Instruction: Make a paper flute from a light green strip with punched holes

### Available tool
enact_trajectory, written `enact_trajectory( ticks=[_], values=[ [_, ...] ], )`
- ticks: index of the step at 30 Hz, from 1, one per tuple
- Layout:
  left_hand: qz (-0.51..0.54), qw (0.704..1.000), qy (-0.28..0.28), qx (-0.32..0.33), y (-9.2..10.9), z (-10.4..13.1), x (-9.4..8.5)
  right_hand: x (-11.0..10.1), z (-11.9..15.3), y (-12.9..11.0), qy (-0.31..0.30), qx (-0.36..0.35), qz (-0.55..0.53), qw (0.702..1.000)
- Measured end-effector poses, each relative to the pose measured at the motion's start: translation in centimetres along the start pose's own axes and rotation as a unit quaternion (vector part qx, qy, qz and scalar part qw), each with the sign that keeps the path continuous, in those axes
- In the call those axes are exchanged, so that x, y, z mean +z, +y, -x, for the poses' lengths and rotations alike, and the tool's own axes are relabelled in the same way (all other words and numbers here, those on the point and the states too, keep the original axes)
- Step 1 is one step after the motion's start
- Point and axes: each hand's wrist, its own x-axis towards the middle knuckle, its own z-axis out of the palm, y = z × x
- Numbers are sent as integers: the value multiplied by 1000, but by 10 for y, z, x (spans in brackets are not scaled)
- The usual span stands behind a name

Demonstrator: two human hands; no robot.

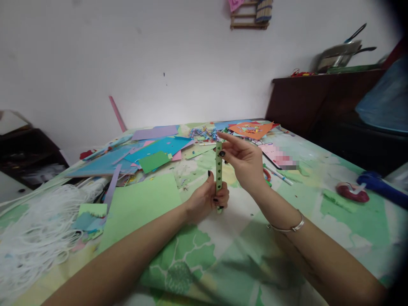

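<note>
A narrow light green strip with a row of dark spots (219,170) stands upright above the table in the middle of the view. My left hand (207,196) is wrapped round its lower part, thumb pointing up. At the strip's upper end is my right hand (244,159), its thumb and index finger pinching the edge near the top. A silver bracelet (296,225) circles my right wrist. Beside my left forearm lies a large light green sheet (140,204).
White cord (41,229) is heaped at the left. Coloured papers (159,151), curled paper bits (204,133) and an orange sheet (253,129) lie toward the back. A white pen (282,176), dark red tape roll (352,193) and blue object (382,187) sit at the right.
</note>
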Motion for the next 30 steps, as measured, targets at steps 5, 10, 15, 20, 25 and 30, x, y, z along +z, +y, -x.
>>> enact_trajectory(
  ticks=[5, 10, 15, 20, 25, 30],
  values=[
    [19, 1000, 16, 9, 0, 1, 0, -3, -6, 9, -14, 10, -11, 1000],
    [20, 1000, 7, -8, 3, 0, 2, -5, -10, 13, -21, 21, -33, 999],
    [-20, 1000, 1, 15, 2, 0, 0, -8, -10, 14, -29, 17, -67, 997],
    [-82, 995, -27, 40, -4, 0, -6, -9, -10, 15, -34, 29, -54, 998],
    [-103, 994, -30, 22, -3, 0, -7, -10, -9, 13, -32, 32, -44, 998],
    [-45, 999, -10, 5, 2, 2, 1, -9, -8, 11, -28, 24, -50, 998]
  ],
)
